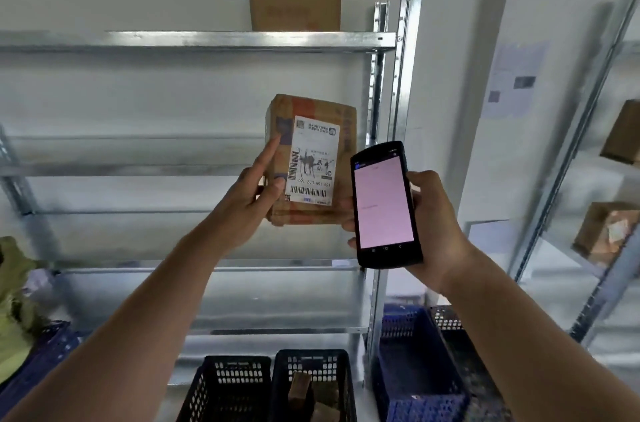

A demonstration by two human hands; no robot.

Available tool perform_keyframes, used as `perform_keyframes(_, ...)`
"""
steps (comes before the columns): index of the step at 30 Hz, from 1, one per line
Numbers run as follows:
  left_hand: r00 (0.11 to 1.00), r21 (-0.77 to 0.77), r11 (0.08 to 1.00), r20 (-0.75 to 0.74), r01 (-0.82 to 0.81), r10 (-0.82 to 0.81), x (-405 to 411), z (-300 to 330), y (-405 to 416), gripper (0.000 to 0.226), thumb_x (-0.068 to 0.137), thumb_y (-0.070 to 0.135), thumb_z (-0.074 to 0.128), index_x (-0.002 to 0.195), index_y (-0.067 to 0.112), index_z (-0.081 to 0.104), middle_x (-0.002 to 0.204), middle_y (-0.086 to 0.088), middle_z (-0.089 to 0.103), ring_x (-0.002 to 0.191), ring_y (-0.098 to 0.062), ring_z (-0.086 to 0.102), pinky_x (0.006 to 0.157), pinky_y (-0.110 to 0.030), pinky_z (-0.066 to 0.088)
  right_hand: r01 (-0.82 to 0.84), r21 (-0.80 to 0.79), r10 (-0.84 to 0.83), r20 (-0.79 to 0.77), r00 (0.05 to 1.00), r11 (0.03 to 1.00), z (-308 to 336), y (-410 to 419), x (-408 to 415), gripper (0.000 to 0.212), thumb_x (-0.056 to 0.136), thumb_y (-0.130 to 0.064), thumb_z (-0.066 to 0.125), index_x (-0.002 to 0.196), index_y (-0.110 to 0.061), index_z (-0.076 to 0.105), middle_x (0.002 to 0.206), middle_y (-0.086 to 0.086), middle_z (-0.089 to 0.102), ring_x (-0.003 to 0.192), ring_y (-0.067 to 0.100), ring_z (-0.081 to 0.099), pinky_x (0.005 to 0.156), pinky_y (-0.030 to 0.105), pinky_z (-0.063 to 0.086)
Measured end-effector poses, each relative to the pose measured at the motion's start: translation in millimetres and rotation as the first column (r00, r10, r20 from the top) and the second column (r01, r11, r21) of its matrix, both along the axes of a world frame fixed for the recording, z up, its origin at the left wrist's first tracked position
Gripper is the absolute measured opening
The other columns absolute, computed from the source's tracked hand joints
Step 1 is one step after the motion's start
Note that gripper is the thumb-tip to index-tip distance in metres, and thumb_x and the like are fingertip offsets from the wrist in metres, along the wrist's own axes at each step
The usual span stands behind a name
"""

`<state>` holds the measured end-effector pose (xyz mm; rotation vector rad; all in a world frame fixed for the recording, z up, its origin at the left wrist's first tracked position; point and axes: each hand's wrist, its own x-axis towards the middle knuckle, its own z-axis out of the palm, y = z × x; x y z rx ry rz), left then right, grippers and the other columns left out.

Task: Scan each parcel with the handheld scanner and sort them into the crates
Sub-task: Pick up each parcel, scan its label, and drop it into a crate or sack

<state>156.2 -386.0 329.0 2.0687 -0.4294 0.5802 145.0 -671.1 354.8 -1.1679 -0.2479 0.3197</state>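
A brown cardboard parcel (346, 131) with a white shipping label is held up in front of the metal shelving. My left hand (254, 191) grips its left edge, thumb on the label side and index finger stretched up along the box. My right hand (434, 224) holds the black handheld scanner (384, 203) just right of the parcel, its lit pink screen facing me. Below stand two dark crates: the left crate (228, 387) shows no parcels, the right crate (346, 383) holds brown parcels.
Metal shelving (214, 41) fills the wall ahead, with two cardboard boxes (294, 6) stacked on its top shelf. Blue crates (419, 366) stand at the lower right. A second rack (568, 179) at the right carries more boxes. Green fabric (14, 311) lies at the left.
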Motion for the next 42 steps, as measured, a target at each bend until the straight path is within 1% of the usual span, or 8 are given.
perform_keyframes(3, 1.0, 0.04, 0.999, 0.011, -0.029, 0.029, -4, 16, -3, 0.063, 0.108, 0.047, 0.045, 0.153, 0.074, 0.01, 0.16, 0.004, 0.043, 0.136, -0.014, 0.057, 0.104, -0.036, 0.057, -0.076, 0.012, 0.076, -0.022, 0.997, 0.997, 21, -11, -12, 0.063, 0.103, -0.049, 0.036, 0.102, -0.011, 0.086, 0.111, 0.024, 0.077, 0.085, 0.039, 0.072, 0.079, 0.046, 0.058)
perform_keyframes(11, 0.998, 0.092, 0.995, 0.049, -0.045, 0.041, -19, 46, -16, 0.065, 0.111, 0.038, 0.043, 0.141, 0.086, 0.012, 0.159, 0.007, 0.039, 0.138, -0.014, 0.052, 0.098, -0.021, 0.057, -0.203, 0.098, 0.212, -0.104, 0.972, 0.974, 40, -16, -37, 0.061, 0.103, -0.051, 0.041, 0.118, -0.006, 0.08, 0.12, 0.028, 0.074, 0.084, 0.042, 0.074, 0.074, 0.045, 0.061)
perform_keyframes(20, 0.994, 0.087, 0.991, 0.061, -0.1, 0.095, -29, 54, -12, 0.061, 0.107, 0.046, 0.042, 0.142, 0.085, 0.012, 0.16, 0.004, 0.038, 0.141, -0.019, 0.052, 0.108, -0.038, 0.056, -0.346, 0.078, 0.353, -0.108, 0.929, 0.935, 38, -20, -52, 0.065, 0.102, -0.051, 0.04, 0.134, -0.004, 0.072, 0.123, 0.03, 0.07, 0.086, 0.043, 0.07, 0.075, 0.046, 0.058)
perform_keyframes(25, 0.995, 0.069, 0.995, 0.078, -0.07, 0.065, -31, 54, -13, 0.062, 0.11, 0.042, 0.042, 0.151, 0.077, 0.011, 0.158, 0.005, 0.041, 0.141, -0.015, 0.052, 0.108, -0.037, 0.056, -0.428, 0.067, 0.434, -0.148, 0.889, 0.901, 35, -18, -63, 0.065, 0.102, -0.051, 0.039, 0.133, -0.003, 0.072, 0.121, 0.031, 0.07, 0.083, 0.042, 0.071, 0.071, 0.045, 0.062)
perform_keyframes(29, 0.994, 0.063, 0.996, 0.085, -0.07, 0.064, -34, 53, -15, 0.061, 0.109, 0.045, 0.042, 0.148, 0.08, 0.011, 0.156, 0.004, 0.041, 0.14, -0.014, 0.052, 0.102, -0.026, 0.057, -0.474, 0.086, 0.481, -0.168, 0.86, 0.877, 33, -20, -69, 0.065, 0.102, -0.05, 0.04, 0.134, -0.003, 0.071, 0.122, 0.031, 0.07, 0.083, 0.042, 0.071, 0.073, 0.045, 0.062)
perform_keyframes(33, 0.994, 0.059, 0.995, 0.084, -0.079, 0.074, -34, 52, -14, 0.061, 0.107, 0.047, 0.042, 0.151, 0.077, 0.011, 0.156, 0.001, 0.039, 0.143, -0.017, 0.048, 0.108, -0.037, 0.055, -0.495, 0.098, 0.505, -0.177, 0.845, 0.863, 33, -21, -73, 0.067, 0.102, -0.051, 0.04, 0.135, -0.002, 0.07, 0.125, 0.032, 0.069, 0.084, 0.042, 0.071, 0.074, 0.045, 0.061)
perform_keyframes(37, 0.993, 0.065, 0.996, 0.098, -0.068, 0.061, -37, 54, -18, 0.061, 0.105, 0.047, 0.042, 0.144, 0.082, 0.011, 0.153, 0.004, 0.038, 0.14, -0.007, 0.046, 0.098, -0.01, 0.05, -0.536, 0.094, 0.544, -0.17, 0.821, 0.839, 35, -20, -79, 0.068, 0.101, -0.05, 0.04, 0.14, 0.001, 0.066, 0.125, 0.032, 0.068, 0.084, 0.042, 0.07, 0.074, 0.044, 0.06)
perform_keyframes(42, 0.993, 0.093, 0.992, 0.087, -0.084, 0.076, -38, 54, -16, 0.06, 0.109, 0.044, 0.041, 0.152, 0.074, 0.011, 0.151, 0.004, 0.036, 0.133, 0.004, 0.043, 0.093, -0.004, 0.048, -0.569, 0.094, 0.576, -0.158, 0.802, 0.817, 37, -19, -83, 0.067, 0.102, -0.048, 0.041, 0.14, 0.002, 0.065, 0.124, 0.032, 0.068, 0.083, 0.042, 0.071, 0.073, 0.043, 0.061)
